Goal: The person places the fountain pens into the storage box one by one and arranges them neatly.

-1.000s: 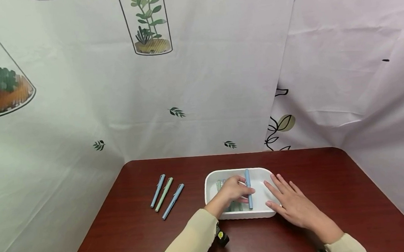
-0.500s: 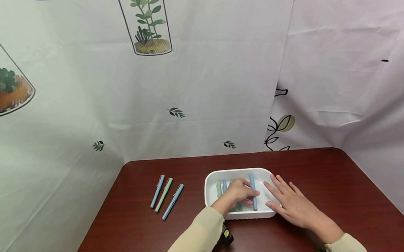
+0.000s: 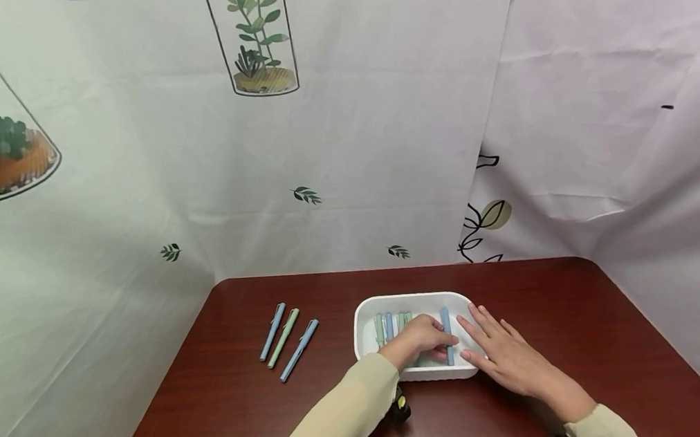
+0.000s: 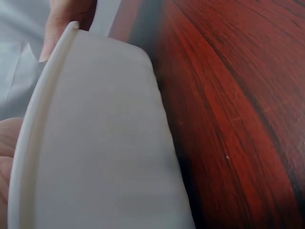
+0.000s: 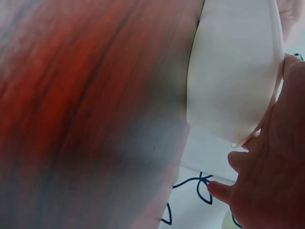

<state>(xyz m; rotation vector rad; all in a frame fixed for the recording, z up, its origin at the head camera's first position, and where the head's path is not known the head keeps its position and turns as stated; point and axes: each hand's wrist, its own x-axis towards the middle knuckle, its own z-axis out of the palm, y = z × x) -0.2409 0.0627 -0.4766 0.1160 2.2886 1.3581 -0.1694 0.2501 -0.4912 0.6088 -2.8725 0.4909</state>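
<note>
At the white tray [image 3: 441, 373], the left hand [image 3: 423, 335] pinches a slim, pale-blue pen [image 3: 445, 318], the right hand [image 3: 510, 353] spread.

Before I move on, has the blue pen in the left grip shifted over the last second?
Yes. In the head view, the blue pen has moved rightward, closer to the right end of the white tray.

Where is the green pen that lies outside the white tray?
In the head view, the green pen lies on the table, left of the white tray, between two blue pens.

Pale creased cloth backdrop [image 3: 355, 135], printed plants [image 3: 259, 35], round-cornered reddish-brown table [image 3: 218, 424]
</note>
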